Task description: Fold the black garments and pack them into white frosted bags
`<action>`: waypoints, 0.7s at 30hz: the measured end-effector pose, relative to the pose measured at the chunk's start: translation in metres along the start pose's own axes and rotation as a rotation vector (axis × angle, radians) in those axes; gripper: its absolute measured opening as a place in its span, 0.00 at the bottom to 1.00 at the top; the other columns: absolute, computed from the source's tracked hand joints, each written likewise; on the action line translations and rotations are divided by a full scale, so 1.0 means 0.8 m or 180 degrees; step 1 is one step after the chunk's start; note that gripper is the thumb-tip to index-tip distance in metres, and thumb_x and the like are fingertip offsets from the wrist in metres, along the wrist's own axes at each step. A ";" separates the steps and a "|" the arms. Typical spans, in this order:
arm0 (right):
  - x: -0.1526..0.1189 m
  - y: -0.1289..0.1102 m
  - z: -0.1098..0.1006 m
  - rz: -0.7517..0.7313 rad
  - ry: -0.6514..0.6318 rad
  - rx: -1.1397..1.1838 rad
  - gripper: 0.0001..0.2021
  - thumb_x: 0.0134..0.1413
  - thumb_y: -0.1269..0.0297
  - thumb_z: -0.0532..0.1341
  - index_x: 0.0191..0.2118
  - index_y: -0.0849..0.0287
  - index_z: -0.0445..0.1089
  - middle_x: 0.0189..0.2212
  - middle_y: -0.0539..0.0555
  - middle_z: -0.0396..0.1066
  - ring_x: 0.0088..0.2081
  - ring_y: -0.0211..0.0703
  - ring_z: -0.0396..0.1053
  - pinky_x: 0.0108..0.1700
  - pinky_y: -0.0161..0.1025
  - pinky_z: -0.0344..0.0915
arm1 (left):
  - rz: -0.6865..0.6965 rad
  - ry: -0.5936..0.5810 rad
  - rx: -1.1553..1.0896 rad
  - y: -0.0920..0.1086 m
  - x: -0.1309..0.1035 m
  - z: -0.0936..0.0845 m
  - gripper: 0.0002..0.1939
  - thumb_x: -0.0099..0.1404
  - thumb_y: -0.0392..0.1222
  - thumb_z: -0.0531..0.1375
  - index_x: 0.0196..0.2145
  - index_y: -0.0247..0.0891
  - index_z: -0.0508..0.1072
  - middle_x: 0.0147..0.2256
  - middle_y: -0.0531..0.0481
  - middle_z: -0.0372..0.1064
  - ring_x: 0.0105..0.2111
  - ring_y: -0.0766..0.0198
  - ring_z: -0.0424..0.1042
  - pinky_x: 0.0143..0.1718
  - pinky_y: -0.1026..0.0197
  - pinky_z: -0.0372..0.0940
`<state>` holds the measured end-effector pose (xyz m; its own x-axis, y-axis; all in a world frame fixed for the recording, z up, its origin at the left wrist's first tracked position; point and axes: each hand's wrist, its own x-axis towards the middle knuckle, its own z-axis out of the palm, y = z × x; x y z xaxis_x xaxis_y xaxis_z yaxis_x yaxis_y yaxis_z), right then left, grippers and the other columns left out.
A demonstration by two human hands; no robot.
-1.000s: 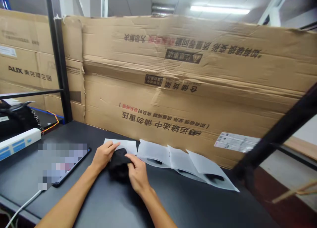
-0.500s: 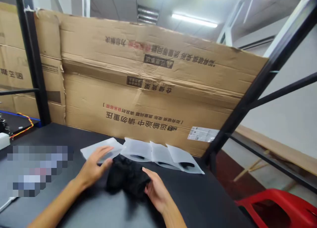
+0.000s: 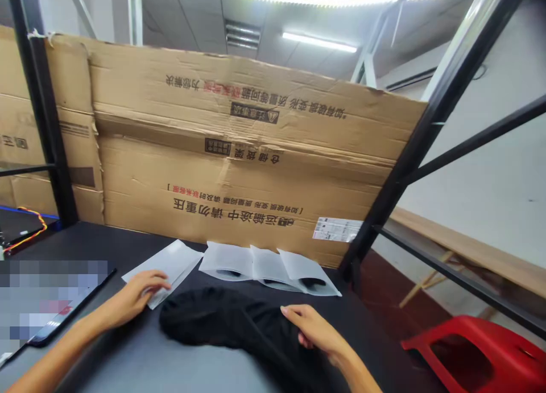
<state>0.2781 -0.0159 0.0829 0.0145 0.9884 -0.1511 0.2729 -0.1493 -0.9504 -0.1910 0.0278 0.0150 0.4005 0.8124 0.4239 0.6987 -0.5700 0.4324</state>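
A piece of soft black cloth (image 3: 230,319) lies stretched and rumpled across the table in front of me, partly blurred. My right hand (image 3: 313,330) pinches its right part between thumb and curled fingers. At the cloth's left, my left hand (image 3: 143,293) is over the near edge of a flat frosted plastic bag (image 3: 166,262); its fingers are loosely bent and apart, with no cloth in them. Whether those fingertips press on the bag I cannot tell. Right of it, several frosted bags (image 3: 228,259) overlap in a row, with dark stuff showing at their near openings.
Behind the black table (image 3: 123,239) stands a tall cardboard sheet (image 3: 239,171) between dark metal posts (image 3: 384,194). A pixelated flat item (image 3: 51,302) lies at the left. A red plastic stool (image 3: 478,347) is beyond the table's right side.
The black cloth went from a bunched heap between both hands to a longer spread. My right hand moved right with it; my left hand came off it, leftward and down. The view shifted slightly.
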 end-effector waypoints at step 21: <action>-0.056 0.028 0.059 -0.1702 -0.0277 -0.2898 0.20 0.58 0.49 0.62 0.56 0.39 0.70 0.70 0.52 0.49 0.70 0.64 0.41 0.64 0.70 0.46 | 0.0126 -0.1042 -0.0889 0.161 -0.024 0.028 0.10 0.68 0.52 0.59 0.34 0.51 0.80 0.45 0.53 0.77 0.49 0.57 0.73 0.54 0.55 0.66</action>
